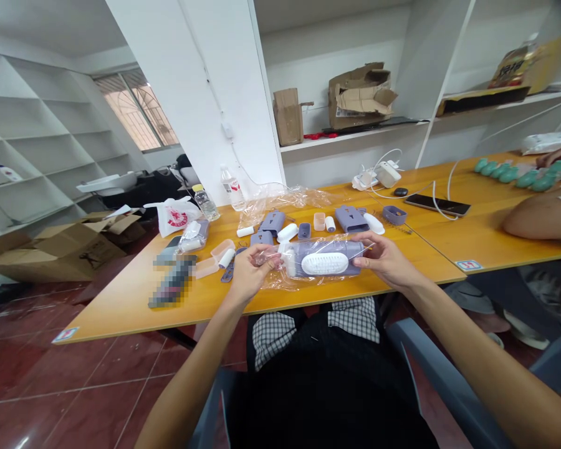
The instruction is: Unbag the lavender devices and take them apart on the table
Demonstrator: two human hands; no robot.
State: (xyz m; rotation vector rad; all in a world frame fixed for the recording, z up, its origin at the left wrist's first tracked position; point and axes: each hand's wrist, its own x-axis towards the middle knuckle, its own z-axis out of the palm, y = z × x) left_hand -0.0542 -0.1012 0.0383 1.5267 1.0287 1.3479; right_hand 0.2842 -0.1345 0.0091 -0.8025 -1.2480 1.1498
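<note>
Grasping with both hands: pinching the gathered film of a clear bag (285,283) with the left hand (249,274), and gripping the opposite end between thumb and fingers with the right hand (387,259). Sitting at a wooden surface (116,312) and holding the bagged lavender device (326,248) lengthwise over its front part, showing a dotted white oval (325,264) upward. Facing a crumpled stretch of loose clear wrap (285,201) along the back, then a white carrier bag (174,216) at the left rear. Seeing just beside that bag a yellow-capped bottle (206,202), and, well off to the right, a dark phone (432,204) lying flat. Looking behind the device at a lavender housing (352,219), a smooth white shell (373,223) just beside it, and an oval lavender cup (395,218) farther right. Noticing, smaller again, a peach box (319,221) beside a short white cylinder (330,224).
</note>
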